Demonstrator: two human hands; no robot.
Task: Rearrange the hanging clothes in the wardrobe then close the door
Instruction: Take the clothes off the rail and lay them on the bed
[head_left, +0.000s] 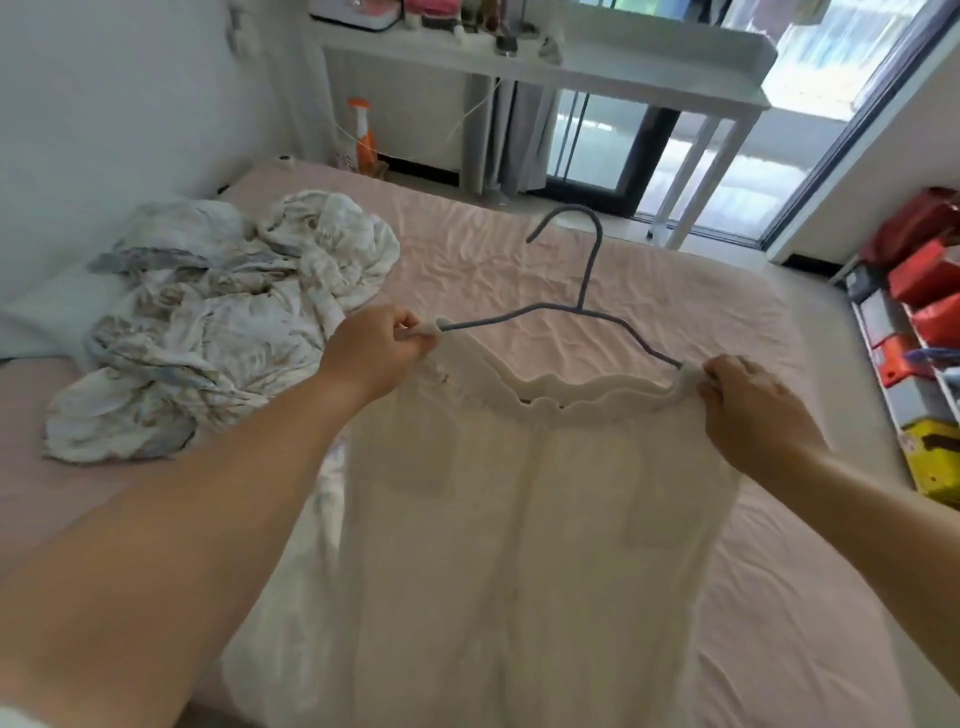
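A cream, see-through garment (540, 519) with an elastic ruffled top edge hangs on a grey hanger (587, 291) above the bed. My left hand (374, 353) pinches the garment's left corner where it sits over the hanger's left end. At the other end of the hanger my right hand (748, 405) grips the garment's right corner. The hanger's hook points up and away from me. The wardrobe is not in view.
A pink bed (779, 597) fills the room's middle, with a crumpled white patterned blanket (218, 322) at its left. A white desk (545, 67) stands beyond the bed by a glass door. Shelves with red and yellow boxes (919, 332) line the right wall.
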